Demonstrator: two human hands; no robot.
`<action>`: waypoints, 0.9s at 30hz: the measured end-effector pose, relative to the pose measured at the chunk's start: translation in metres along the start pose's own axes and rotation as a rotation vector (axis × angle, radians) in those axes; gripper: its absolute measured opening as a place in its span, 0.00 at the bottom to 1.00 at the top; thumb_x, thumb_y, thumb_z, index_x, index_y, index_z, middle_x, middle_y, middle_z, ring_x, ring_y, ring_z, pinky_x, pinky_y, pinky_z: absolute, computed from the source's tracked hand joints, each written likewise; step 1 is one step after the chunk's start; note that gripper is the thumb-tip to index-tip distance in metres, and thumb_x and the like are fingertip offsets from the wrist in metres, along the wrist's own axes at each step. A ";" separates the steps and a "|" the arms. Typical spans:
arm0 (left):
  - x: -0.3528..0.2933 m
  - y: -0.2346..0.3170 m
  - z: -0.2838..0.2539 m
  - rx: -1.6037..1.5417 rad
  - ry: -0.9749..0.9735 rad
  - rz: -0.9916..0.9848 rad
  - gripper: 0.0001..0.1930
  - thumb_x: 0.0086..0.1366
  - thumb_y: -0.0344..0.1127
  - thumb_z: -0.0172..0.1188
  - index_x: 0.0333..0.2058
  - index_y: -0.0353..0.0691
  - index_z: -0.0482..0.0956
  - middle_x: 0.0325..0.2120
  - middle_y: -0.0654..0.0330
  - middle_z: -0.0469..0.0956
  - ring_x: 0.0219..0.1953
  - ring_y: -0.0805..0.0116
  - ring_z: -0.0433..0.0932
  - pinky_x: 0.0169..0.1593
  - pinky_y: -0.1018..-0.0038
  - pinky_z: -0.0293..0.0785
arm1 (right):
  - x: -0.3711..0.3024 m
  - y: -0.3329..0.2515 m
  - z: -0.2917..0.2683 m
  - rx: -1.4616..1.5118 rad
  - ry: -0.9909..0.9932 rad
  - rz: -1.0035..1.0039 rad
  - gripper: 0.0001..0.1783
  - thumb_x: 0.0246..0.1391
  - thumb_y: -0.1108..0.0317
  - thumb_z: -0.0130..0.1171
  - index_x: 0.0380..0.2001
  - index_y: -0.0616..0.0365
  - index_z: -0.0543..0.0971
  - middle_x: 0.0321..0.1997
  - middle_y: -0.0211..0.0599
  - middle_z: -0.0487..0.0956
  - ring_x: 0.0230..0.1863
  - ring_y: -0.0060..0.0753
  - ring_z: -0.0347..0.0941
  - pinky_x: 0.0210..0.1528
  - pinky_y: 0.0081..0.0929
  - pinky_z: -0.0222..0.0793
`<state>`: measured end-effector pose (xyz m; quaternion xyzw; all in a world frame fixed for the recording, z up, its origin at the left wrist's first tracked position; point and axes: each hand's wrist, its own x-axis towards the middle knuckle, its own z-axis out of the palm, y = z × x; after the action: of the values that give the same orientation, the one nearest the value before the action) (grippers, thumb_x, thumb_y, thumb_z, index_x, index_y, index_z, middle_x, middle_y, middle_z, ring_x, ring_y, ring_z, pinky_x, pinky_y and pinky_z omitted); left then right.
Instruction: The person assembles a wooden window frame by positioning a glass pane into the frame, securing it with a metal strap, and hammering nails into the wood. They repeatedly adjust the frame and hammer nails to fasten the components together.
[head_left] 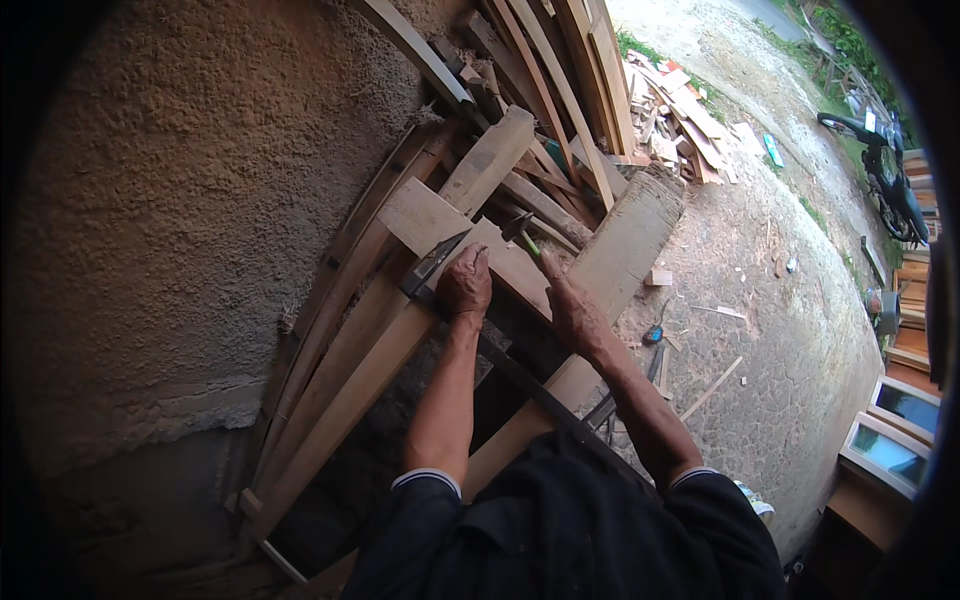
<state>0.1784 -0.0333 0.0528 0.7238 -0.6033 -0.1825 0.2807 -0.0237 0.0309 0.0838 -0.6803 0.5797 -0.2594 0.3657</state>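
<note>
My right hand [574,308] is wrapped round the green handle of a hammer [529,242], its dark head over the pale timber just right of my left hand. My left hand [465,281] is closed on top of a wooden joint, with its fingertips together; what they pinch, if anything, is too small to make out. Beneath and beside it lies a dark metal bar clamp [517,374], whose bar runs toward my body across the wooden frame. A short pale board [420,214] sticks out past the clamp's far end. A long beam [345,412] extends toward the lower left.
Long planks [570,75] lean at the back beside a rough wall [190,200]. A wide board [632,232] lies right of the frame. On the ground are offcuts [690,115] and a blue tape measure [653,334]. A motorcycle [888,180] and window frames [890,440] are farther right.
</note>
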 end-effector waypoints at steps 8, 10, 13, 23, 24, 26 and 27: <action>0.011 0.001 0.005 0.044 -0.001 0.004 0.14 0.71 0.46 0.51 0.42 0.48 0.83 0.39 0.55 0.84 0.41 0.49 0.83 0.43 0.59 0.78 | 0.020 -0.021 -0.013 -0.149 -0.110 -0.062 0.35 0.66 0.73 0.44 0.74 0.41 0.55 0.37 0.56 0.75 0.39 0.59 0.76 0.43 0.51 0.70; 0.011 0.001 0.005 0.036 0.018 0.046 0.14 0.71 0.46 0.51 0.42 0.48 0.83 0.39 0.55 0.84 0.42 0.50 0.82 0.43 0.58 0.77 | 0.020 -0.026 -0.015 -0.136 -0.112 -0.092 0.35 0.66 0.73 0.43 0.74 0.40 0.55 0.37 0.56 0.75 0.39 0.59 0.76 0.43 0.51 0.70; 0.009 0.000 0.004 0.036 0.021 0.068 0.14 0.71 0.46 0.50 0.42 0.48 0.82 0.39 0.55 0.84 0.42 0.49 0.82 0.43 0.57 0.77 | 0.019 -0.031 -0.017 -0.236 -0.175 -0.061 0.35 0.65 0.73 0.42 0.74 0.40 0.54 0.37 0.57 0.75 0.38 0.60 0.76 0.41 0.51 0.70; 0.010 -0.001 0.005 0.006 0.012 -0.003 0.15 0.69 0.47 0.55 0.42 0.44 0.83 0.37 0.52 0.84 0.41 0.49 0.82 0.42 0.56 0.77 | 0.024 -0.031 -0.014 -0.274 -0.174 -0.079 0.36 0.64 0.73 0.43 0.75 0.39 0.53 0.36 0.63 0.74 0.36 0.65 0.76 0.41 0.53 0.71; 0.009 -0.002 0.006 0.007 -0.013 -0.061 0.14 0.69 0.46 0.55 0.41 0.44 0.83 0.37 0.52 0.84 0.40 0.49 0.83 0.42 0.56 0.76 | 0.023 -0.033 -0.014 -0.252 -0.187 -0.067 0.36 0.64 0.73 0.43 0.75 0.40 0.53 0.36 0.64 0.74 0.36 0.65 0.76 0.41 0.53 0.71; 0.011 -0.005 0.007 -0.054 0.034 -0.062 0.12 0.70 0.45 0.54 0.41 0.46 0.80 0.35 0.52 0.84 0.39 0.48 0.83 0.41 0.55 0.77 | 0.022 -0.035 -0.016 -0.248 -0.174 -0.076 0.37 0.64 0.73 0.43 0.75 0.40 0.53 0.36 0.65 0.74 0.37 0.66 0.76 0.40 0.54 0.71; 0.011 -0.006 0.008 -0.074 0.040 -0.091 0.10 0.71 0.44 0.53 0.41 0.47 0.78 0.34 0.53 0.84 0.38 0.47 0.83 0.40 0.54 0.77 | 0.021 -0.037 -0.016 -0.261 -0.153 -0.090 0.37 0.64 0.73 0.43 0.75 0.39 0.53 0.36 0.65 0.74 0.37 0.66 0.76 0.40 0.54 0.71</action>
<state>0.1811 -0.0449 0.0437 0.7432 -0.5568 -0.2026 0.3108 -0.0101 0.0096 0.1218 -0.7651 0.5478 -0.1453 0.3055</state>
